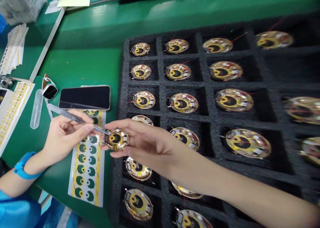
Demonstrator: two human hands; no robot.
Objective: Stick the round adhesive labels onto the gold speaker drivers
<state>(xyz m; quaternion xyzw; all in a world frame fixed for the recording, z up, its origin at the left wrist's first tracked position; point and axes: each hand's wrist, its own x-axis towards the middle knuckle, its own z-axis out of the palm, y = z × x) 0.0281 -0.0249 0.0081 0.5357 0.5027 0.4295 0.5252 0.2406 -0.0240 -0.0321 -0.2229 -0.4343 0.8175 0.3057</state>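
From my end the right forearm (220, 181) hides a chunk of the foam tray (122, 104), which runs off the right and bottom edges. Far-right gold discs (303, 109) are blurry; I can't read the tiny print on the held disc (116, 139).

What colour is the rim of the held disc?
Gold; the disc shows best in the head view.

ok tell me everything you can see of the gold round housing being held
The gold round housing looks shiny and metallic, its open side toward the camera, with yellow and dark areas inside and small parts near its rim, too small to identify. The right hand's grip pinches it by the edge, and in this view it overlaps the left edge of the black foam tray. The tip of the tweezers is at its upper left; whether it touches is unclear.
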